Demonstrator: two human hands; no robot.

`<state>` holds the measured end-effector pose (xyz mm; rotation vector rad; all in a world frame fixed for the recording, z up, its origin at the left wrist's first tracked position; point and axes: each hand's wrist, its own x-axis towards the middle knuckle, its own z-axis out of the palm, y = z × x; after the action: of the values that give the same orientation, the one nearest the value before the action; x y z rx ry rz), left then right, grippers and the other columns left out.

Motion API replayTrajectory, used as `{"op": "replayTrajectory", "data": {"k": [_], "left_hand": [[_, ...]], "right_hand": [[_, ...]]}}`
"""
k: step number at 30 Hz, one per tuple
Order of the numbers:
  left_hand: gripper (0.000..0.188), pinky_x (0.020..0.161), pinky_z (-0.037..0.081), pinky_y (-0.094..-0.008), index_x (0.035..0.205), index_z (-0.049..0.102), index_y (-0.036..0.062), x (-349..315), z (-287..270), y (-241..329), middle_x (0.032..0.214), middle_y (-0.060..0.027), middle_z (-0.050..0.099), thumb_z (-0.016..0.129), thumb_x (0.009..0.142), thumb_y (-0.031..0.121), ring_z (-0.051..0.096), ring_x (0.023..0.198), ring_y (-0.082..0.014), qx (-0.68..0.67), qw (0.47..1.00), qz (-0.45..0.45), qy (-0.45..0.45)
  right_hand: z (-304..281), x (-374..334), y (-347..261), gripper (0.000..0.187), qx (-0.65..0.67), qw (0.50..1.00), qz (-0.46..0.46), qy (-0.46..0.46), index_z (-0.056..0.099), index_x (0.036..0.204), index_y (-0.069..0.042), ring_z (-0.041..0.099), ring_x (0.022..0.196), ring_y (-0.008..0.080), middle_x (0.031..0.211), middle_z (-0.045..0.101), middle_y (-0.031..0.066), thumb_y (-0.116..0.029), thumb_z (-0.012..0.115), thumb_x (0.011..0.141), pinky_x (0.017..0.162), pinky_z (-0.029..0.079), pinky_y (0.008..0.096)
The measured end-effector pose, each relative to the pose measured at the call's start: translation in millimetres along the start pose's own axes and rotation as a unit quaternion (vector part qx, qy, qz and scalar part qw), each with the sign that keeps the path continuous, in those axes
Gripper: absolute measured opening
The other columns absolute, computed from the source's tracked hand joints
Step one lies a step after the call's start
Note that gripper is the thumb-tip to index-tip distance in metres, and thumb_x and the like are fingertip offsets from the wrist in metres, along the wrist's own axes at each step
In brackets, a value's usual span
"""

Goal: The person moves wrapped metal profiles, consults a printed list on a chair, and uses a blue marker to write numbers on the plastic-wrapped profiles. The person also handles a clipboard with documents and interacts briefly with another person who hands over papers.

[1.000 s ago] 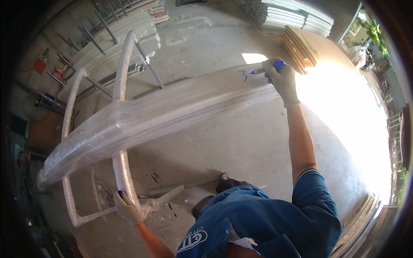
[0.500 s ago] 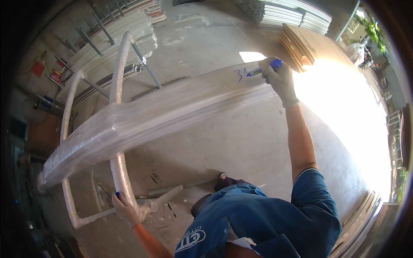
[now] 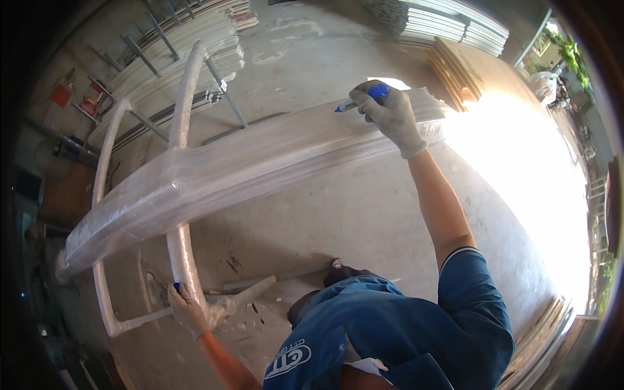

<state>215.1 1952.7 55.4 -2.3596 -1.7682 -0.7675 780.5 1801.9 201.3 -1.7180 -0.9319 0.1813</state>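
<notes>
A long bundle (image 3: 260, 153) wrapped in clear film lies across a stand (image 3: 184, 97) whose upright bars are wrapped in film too. Over the bundle's far right part, my gloved right hand (image 3: 390, 120) is closed round a blue marker (image 3: 379, 91), its tip pointing left, just over the wrapped top. Whether the tip touches the film, I cannot tell. Low at the left, my gloved left hand (image 3: 188, 309) rests against the stand's near bar. A small blue cap (image 3: 177, 286) shows between its fingers.
Stacked pale strips (image 3: 214, 55) lie on a metal rack at the far left. Brown boards (image 3: 455, 78) and a pile of white lengths (image 3: 448, 29) stand at the far right. Bright sunlight washes out the floor on the right. More strips (image 3: 539, 344) lie at the lower right.
My right hand has moved left along the bundle with the marker. Blue handwriting seen earlier on the film is now hidden behind that hand. My left hand stays at the bar.
</notes>
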Motion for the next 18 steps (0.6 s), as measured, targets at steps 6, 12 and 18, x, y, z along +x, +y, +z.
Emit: {"op": "replayTrajectory", "data": {"k": [6,12,18], "left_hand": [[0.029,0.073,0.051,-0.046,0.115,0.054,0.0022,1.4,-0.6,2.3,0.103,-0.0178,0.064,0.05,0.102,0.028,0.064,0.092,-0.0364,0.009,1.0,0.012,0.006],[0.031,0.076,0.05,-0.0461,0.116,0.054,0.0003,3.0,-5.9,9.9,0.104,-0.02,0.063,0.05,0.102,0.027,0.064,0.094,-0.0381,0.008,1.0,0.006,0.001],[0.033,0.081,0.05,-0.0454,0.117,0.055,-0.0025,2.7,-7.2,9.4,0.108,-0.022,0.063,0.049,0.103,0.026,0.063,0.098,-0.0391,0.0,0.999,-0.017,-0.027]], "right_hand": [[-4.4,-2.2,-10.0,0.034,-0.002,0.997,0.068,-0.032,0.072,0.094,-0.001,0.059,0.057,0.0099,0.07,0.067,0.0045,-0.035,0.07,0.089,0.057,0.049,0.026],[4.5,1.3,-8.1,0.024,-0.029,1.0,0.01,-0.001,0.07,0.093,0.001,0.055,0.057,0.0074,0.067,0.06,0.0021,-0.023,0.068,0.091,0.053,0.045,0.0227],[-4.1,-7.2,-5.6,0.033,-0.041,0.999,0.02,-0.01,0.072,0.094,-0.002,0.061,0.062,0.0116,0.067,0.065,0.005,-0.033,0.07,0.088,0.059,0.049,0.0279]]}}
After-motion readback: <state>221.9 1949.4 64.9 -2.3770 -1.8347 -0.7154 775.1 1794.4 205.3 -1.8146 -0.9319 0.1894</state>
